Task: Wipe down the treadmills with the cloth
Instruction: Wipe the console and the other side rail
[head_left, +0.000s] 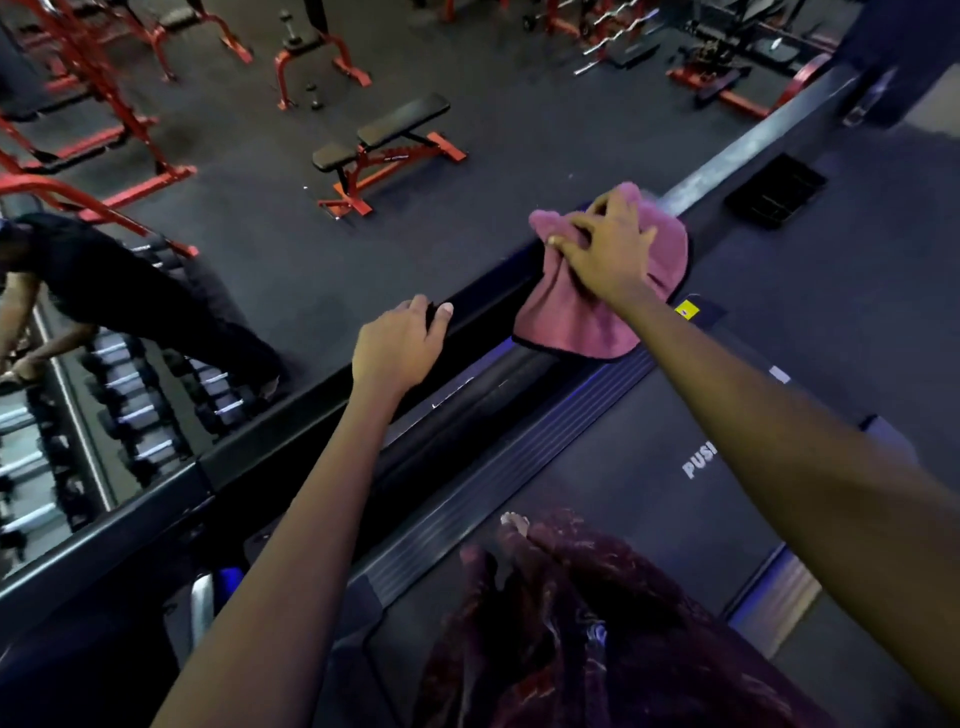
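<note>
The treadmill's side rail (467, 306) runs as a long black bar from lower left to upper right across your view, and everything here sits along it. Your pink cloth (582, 317) is draped over that rail, its bunched end up on the rail and its loose, dark-edged flap hanging down toward the treadmill deck (623, 457), which lies on the rail's near side. Your right hand (605, 244) lies on top of the cloth with the arm stretched out nearly straight, fingers spread and curled down into the fabric, pinning it against the rail; most of the cloth lies under and below your palm. Your left hand (397, 345) rests lower on the same rail, fingers wrapped over its far edge, thumb on top. Beyond the rail stands a red-framed weight bench (384, 150).
</note>
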